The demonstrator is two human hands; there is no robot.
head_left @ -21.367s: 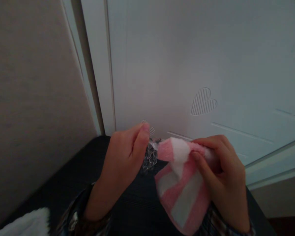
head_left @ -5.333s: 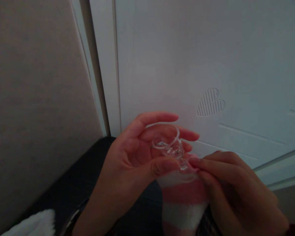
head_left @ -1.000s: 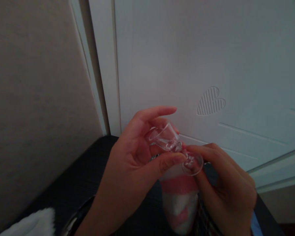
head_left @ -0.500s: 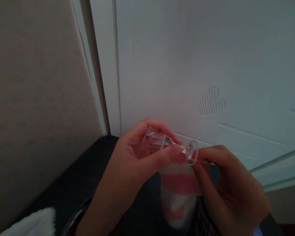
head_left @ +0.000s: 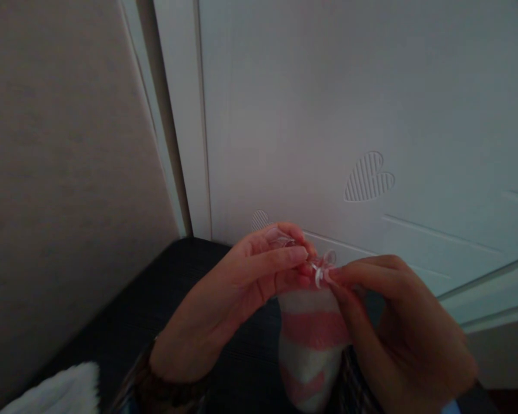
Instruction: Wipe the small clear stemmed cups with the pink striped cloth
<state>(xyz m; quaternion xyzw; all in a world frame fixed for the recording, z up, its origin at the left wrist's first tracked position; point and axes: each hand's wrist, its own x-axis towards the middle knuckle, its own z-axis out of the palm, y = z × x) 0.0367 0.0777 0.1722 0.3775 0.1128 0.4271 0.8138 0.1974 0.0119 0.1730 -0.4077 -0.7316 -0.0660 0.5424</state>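
Observation:
My left hand (head_left: 246, 282) is closed round the bowl of a small clear stemmed glass (head_left: 304, 256), which lies on its side with its round foot toward the right. My right hand (head_left: 392, 322) pinches the glass's foot with thumb and forefinger. A pink-and-white striped fuzzy sock (head_left: 311, 339) hangs just below both hands; I cannot tell which hand grips it. The hands are over a dark seat (head_left: 164, 299).
A white door (head_left: 349, 115) with a ribbed heart shape (head_left: 368, 178) and raised lines stands right ahead. A beige wall panel (head_left: 60, 172) fills the left. Something white and fluffy (head_left: 56, 394) lies at the bottom left corner.
The glass has turned from upright in my left palm to lying on its side. My left fingers have closed round its bowl. Both hands sit slightly lower and closer together.

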